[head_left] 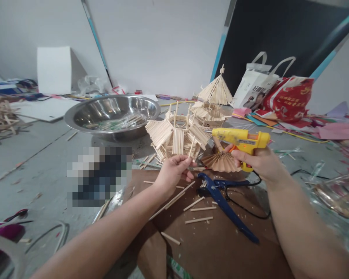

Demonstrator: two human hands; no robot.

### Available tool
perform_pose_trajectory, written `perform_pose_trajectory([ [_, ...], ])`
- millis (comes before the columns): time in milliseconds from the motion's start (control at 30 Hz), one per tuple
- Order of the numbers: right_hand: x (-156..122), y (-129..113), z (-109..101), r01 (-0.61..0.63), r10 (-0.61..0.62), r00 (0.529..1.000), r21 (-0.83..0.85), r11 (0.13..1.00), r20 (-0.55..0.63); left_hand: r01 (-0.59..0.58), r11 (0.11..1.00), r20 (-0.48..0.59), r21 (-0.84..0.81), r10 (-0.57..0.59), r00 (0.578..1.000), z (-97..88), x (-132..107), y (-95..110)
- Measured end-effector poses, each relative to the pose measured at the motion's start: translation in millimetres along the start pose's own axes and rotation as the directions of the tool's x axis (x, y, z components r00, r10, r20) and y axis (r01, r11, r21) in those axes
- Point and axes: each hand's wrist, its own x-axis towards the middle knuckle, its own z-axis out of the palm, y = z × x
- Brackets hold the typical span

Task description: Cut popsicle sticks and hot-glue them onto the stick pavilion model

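Note:
A yellow glue gun [234,136] is in my right hand [260,161], its nozzle pointing left at the stick model. My left hand [176,172] pinches a short wooden stick [192,146] upright between thumb and finger, just in front of the model. That model [178,141] is built of thin round sticks, with slanted roof panels and several posts standing up on top. Behind it stands a pointed stick roof [216,91]. A folded brown paper fan [221,161] lies below the nozzle. Blue cutting pliers [227,207] rest on the brown board [218,252].
Cut sticks [199,220] lie scattered over the board. A steel basin [113,116] holding bagged sticks stands at the left back. White and red bags [289,97] sit at the right back near coloured paper. The gun's black cord [263,215] loops past the pliers.

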Motion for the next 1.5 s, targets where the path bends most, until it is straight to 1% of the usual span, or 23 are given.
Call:
perform_pose_trajectory([
  [100, 0.2, 0.7, 0.4, -0.003, 0.003, 1.0, 0.011, 1.0, 0.003, 0.05, 0.997, -0.029, -0.061, -0.052, 0.998, 3.1, 0.9, -6.5],
  [233, 2.0, 5.4, 1.2, 0.01, -0.01, 1.0, 0.033, 0.999, 0.009, 0.017, 0.985, -0.065, -0.174, -0.028, 0.997, 3.2, 8.4, -8.7],
  [333, 3.0, 9.2, 1.5, 0.015, -0.016, 1.0, 0.023, 1.0, 0.019, 0.037, 0.97, -0.065, -0.241, -0.055, 0.996, 1.5, 14.4, -7.1],
  [433, 3.2, 11.0, 2.0, 0.011, -0.012, 1.0, 0.027, 1.0, 0.021, 0.05, 0.961, -0.071, -0.273, -0.072, 0.995, 0.4, 16.8, -4.9],
  [600, 3.2, 9.7, 4.4, 0.01, -0.012, 0.999, 0.054, 0.999, 0.032, 0.051, 0.966, -0.038, -0.254, -0.063, 0.997, 0.5, 16.1, -1.6],
  [700, 4.2, 7.9, 7.4, 0.003, -0.005, 0.999, 0.05, 0.999, 0.04, 0.031, 0.974, -0.037, -0.224, -0.04, 0.999, -1.1, 16.4, -1.7],
  [867, 12.8, 5.2, 15.2, -0.022, 0.022, 0.999, -0.014, 1.0, 0.029, 0.013, 0.991, -0.037, -0.134, -0.018, 0.999, -5.6, 18.4, -5.0],
  [933, 18.5, 4.2, 17.8, -0.002, 0.004, 1.0, -0.06, 0.998, 0.025, 0.014, 0.992, -0.037, -0.122, -0.019, 0.999, -6.2, 18.7, -5.9],
  [1000, 24.5, 2.8, 19.9, 0.025, -0.021, 0.999, -0.142, 0.989, 0.031, 0.016, 0.993, -0.044, -0.12, -0.022, 0.999, -6.0, 18.4, -6.3],
  [1100, 32.2, 0.0, 23.0, 0.059, -0.049, 0.998, -0.274, 0.96, 0.043, 0.013, 0.992, -0.066, -0.122, -0.022, 0.998, -5.0, 17.5, -6.2],
  [1167, 36.1, -1.4, 25.7, 0.081, -0.067, 0.996, -0.324, 0.943, 0.055, 0.008, 0.992, -0.083, -0.123, -0.018, 0.996, -4.7, 17.0, -6.1],
  [1333, 43.4, 1.3, 32.2, 0.106, -0.094, 0.994, -0.328, 0.939, 0.054, -0.008, 0.994, -0.097, -0.109, -0.003, 0.995, -5.5, 17.5, -6.7],
  [1500, 47.4, 3.4, 35.2, 0.154, -0.147, 0.988, -0.349, 0.924, 0.048, -0.004, 0.995, -0.082, -0.104, -0.004, 0.997, -6.5, 18.5, -7.6],
])
